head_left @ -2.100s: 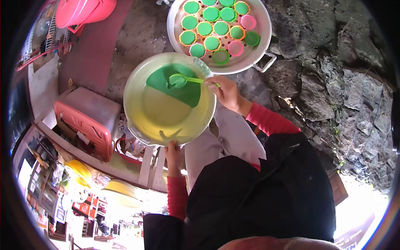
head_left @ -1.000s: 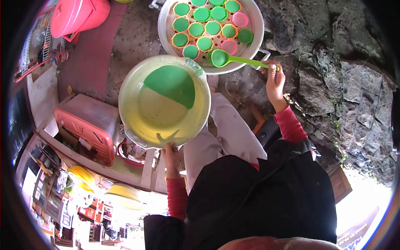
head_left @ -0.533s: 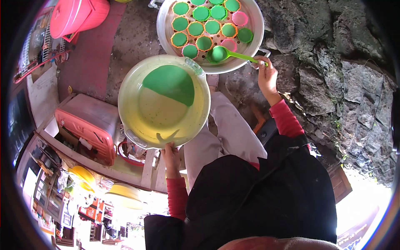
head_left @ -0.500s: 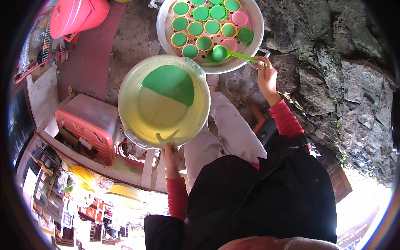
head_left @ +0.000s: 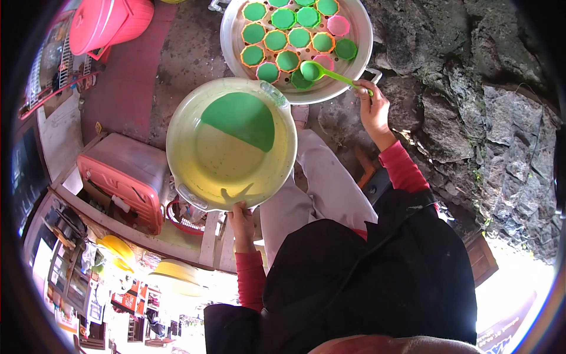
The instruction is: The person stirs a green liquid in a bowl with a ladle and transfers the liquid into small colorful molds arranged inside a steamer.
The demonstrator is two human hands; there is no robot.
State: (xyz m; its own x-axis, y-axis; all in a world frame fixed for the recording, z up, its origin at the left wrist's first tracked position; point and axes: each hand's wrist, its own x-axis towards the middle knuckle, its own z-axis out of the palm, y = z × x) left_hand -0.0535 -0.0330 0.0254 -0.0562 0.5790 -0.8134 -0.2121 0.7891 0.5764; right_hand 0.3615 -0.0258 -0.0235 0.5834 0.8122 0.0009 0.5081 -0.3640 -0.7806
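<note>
1. Far out to the left of the left hand, a pink bucket point(head_left: 109, 20) sits at the top edge, beside a red mat point(head_left: 127, 76) on the ground.
2. Lower down, still left of that hand, there's an orange crate point(head_left: 124, 177) with a pale lid, close by the basin's left rim.
3. Here's the left hand point(head_left: 240, 219), red sleeve showing, fingers curled onto the near rim of the basin point(head_left: 194, 127) and gripping it from below.
4. The basin is held tilted, so the green batter point(head_left: 242, 118) pools on its far side, away from the left hand; the rest of the inside shows pale yellow.
5. Beyond the basin, up and to the right of the left hand, a round metal tray point(head_left: 359, 50) holds rows of small cups point(head_left: 275, 40), most filled green, a couple pink.
6. Over the tray's near edge hangs the green ladle point(head_left: 311, 70), its bowl full of green batter, right above a cup in the nearest row.
7. The right hand point(head_left: 372, 111) is closed around the end of the ladle's handle, fingers wrapped tight, just off the tray's near right rim.
8. Between the two hands lies the person's knee in pale trousers point(head_left: 324, 189).
9. To the right of the right hand, rough dark rock point(head_left: 489, 118) fills the ground.
</note>
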